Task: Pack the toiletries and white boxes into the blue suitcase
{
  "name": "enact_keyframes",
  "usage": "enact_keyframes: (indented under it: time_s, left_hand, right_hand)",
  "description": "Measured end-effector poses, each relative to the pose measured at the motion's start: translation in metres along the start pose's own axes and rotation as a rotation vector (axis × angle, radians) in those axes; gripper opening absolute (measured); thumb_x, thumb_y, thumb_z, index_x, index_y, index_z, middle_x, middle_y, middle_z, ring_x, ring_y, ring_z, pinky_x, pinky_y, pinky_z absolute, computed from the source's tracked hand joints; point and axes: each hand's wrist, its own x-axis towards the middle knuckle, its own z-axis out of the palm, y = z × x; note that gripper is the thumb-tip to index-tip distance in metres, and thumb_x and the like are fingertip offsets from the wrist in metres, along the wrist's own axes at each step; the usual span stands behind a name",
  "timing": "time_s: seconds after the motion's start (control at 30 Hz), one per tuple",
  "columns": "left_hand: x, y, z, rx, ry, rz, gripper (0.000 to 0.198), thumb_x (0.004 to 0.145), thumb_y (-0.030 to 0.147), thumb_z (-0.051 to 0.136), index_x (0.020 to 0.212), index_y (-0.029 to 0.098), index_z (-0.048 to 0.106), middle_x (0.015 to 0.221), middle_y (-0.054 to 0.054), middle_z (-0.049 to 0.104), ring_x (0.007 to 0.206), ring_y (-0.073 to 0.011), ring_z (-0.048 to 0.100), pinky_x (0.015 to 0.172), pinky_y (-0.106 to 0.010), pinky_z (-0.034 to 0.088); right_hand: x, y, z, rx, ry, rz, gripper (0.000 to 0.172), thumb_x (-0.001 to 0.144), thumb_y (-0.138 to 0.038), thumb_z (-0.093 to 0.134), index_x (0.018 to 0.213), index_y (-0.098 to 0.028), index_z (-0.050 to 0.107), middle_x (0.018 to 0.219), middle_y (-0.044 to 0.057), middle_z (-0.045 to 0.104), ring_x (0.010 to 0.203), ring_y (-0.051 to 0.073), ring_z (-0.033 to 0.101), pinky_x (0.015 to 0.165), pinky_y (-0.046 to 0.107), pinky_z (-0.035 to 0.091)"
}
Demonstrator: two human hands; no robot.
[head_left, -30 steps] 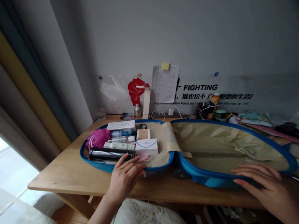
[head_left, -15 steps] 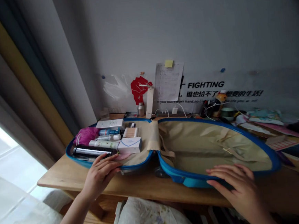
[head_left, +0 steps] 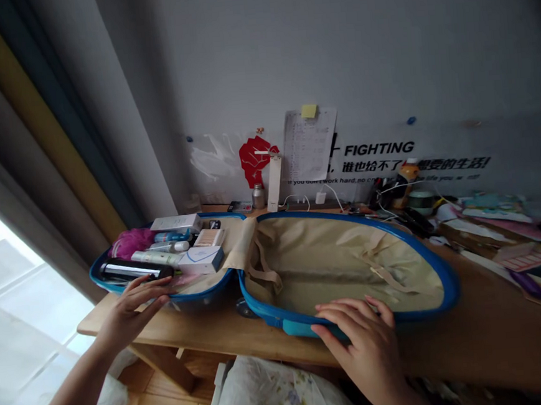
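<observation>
A blue hard-shell suitcase lies unfolded on the wooden desk. My left hand holds the front rim of its left half, thumb outside, fingertips by a black cylinder. Around that cylinder are a magenta mesh bath puff, a white-and-blue box, a long white box, a pack of cotton swabs and several tubes. At the front edge of the right half, my right hand has its fingers over the rim and its thumb outside. Beige lining and straps show inside that half.
Behind the suitcase stand a small metallic bottle, a white folding lamp and a charger with cables. Papers and an orange-capped bottle crowd the right side. A cloth-covered chair is below the desk's front edge.
The suitcase has slid left along the desk with both hands on it, its left half now nearer the curtain. More desk shows on the right. The view has shifted slightly.
</observation>
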Motion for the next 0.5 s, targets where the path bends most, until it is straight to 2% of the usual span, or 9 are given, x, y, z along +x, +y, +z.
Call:
enact_keyframes:
  time_s: [0.2, 0.3, 0.4, 0.5]
  left_hand:
    - [-0.004, -0.013, -0.009, -0.006, 0.002, -0.078, 0.043, 0.093, 0.065, 0.055, 0.085, 0.029, 0.076, 0.099, 0.007, 0.080, 0.089, -0.0184, 0.072, 0.097, -0.039, 0.056]
    - [-0.006, -0.016, -0.009, -0.019, 0.004, -0.180, 0.048, 0.090, 0.070, 0.053, 0.081, 0.030, 0.077, 0.096, 0.006, 0.080, 0.086, -0.0197, 0.071, 0.098, -0.039, 0.054]
    - [-0.007, -0.016, -0.010, -0.039, -0.059, -0.338, 0.049, 0.089, 0.070, 0.049, 0.080, 0.032, 0.078, 0.099, 0.003, 0.080, 0.092, -0.0238, 0.070, 0.104, -0.041, 0.051]
    - [-0.007, -0.015, -0.011, -0.067, -0.092, -0.441, 0.050, 0.088, 0.070, 0.045, 0.080, 0.034, 0.078, 0.102, 0.003, 0.080, 0.103, -0.0265, 0.069, 0.106, -0.041, 0.049]
  right_hand:
    - [0.001, -0.016, 0.012, 0.035, -0.040, 0.013, 0.019, 0.097, -0.039, 0.057, 0.086, -0.031, 0.071, 0.091, -0.004, 0.079, 0.086, 0.018, 0.069, 0.098, 0.039, 0.031]
    - [0.008, -0.021, 0.009, 0.106, -0.065, 0.023, 0.018, 0.098, -0.037, 0.056, 0.092, -0.031, 0.072, 0.095, -0.002, 0.079, 0.091, 0.018, 0.069, 0.098, 0.041, 0.037]
    - [0.019, -0.020, -0.011, 0.419, -0.015, 0.037, 0.027, 0.099, -0.046, 0.052, 0.093, -0.028, 0.072, 0.097, 0.004, 0.075, 0.092, 0.020, 0.068, 0.085, 0.037, 0.049]
    - [0.025, -0.010, -0.039, 0.894, 0.004, 0.095, 0.057, 0.100, -0.064, 0.028, 0.077, -0.028, 0.065, 0.068, 0.003, 0.062, 0.066, 0.018, 0.060, 0.069, 0.036, 0.053]
